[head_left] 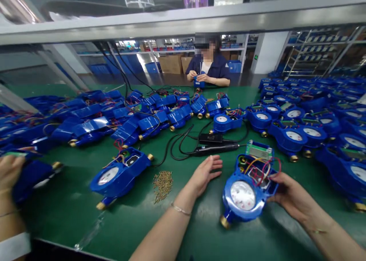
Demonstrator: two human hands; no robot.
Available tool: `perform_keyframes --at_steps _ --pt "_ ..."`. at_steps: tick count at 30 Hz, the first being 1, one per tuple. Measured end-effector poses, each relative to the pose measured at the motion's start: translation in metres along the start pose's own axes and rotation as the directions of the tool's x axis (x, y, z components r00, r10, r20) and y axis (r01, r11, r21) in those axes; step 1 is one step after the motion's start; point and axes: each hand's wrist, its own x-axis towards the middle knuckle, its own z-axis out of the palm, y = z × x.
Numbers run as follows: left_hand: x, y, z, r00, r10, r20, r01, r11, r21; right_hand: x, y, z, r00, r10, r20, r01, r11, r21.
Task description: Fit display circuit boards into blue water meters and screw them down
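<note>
My right hand (pixel 288 194) grips the right side of an open blue water meter (pixel 246 192) with a white dial, red and yellow wires and a small green board at its top. My left hand (pixel 204 173) hovers flat over the green table (pixel 188 223) just left of that meter, fingers stretched out and holding nothing. Its fingertips point toward a black electric screwdriver (pixel 215 149) lying beyond it. A heap of small brass screws (pixel 162 184) lies to the left of my left wrist. Another open blue meter (pixel 120 175) rests further left.
Many blue meters (pixel 294 135) crowd the right side and the far left (pixel 91 125). A black adapter with cables (pixel 211 138) lies mid-table. A person in a dark jacket (pixel 210 68) works across the table. Another person's hand (pixel 10 171) holds a meter at the left edge.
</note>
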Motion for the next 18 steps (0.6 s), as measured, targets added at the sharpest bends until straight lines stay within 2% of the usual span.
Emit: perform_keyframes --at_steps 4,8,10,13,15,18 --pt "-0.061 -0.004 0.028 0.998 -0.069 -0.015 0.062 0.96 -0.274 0.016 0.037 0.012 0.981 0.116 0.155 -0.104 0.991 -0.083" --pt "-0.1 -0.014 0.059 0.984 -0.016 -0.177 -0.08 0.85 -0.521 0.037 0.047 0.022 0.922 0.212 0.324 -0.151 0.967 -0.203" --pt "-0.11 -0.019 0.066 0.964 -0.003 -0.265 -0.147 0.827 -0.543 0.044 0.045 0.023 0.881 0.249 0.403 -0.144 0.951 -0.274" --pt "-0.115 -0.023 0.065 0.953 -0.021 -0.302 -0.14 0.855 -0.499 0.049 0.033 0.017 0.809 0.293 0.509 -0.092 0.919 -0.383" --pt "-0.113 -0.024 0.058 0.951 -0.016 -0.31 -0.135 0.879 -0.458 0.052 0.021 0.01 0.782 0.285 0.555 -0.017 0.899 -0.437" --pt "-0.1 -0.019 0.041 0.934 0.023 -0.357 -0.158 0.922 -0.354 0.062 0.003 0.003 0.809 0.162 0.565 0.161 0.863 -0.478"
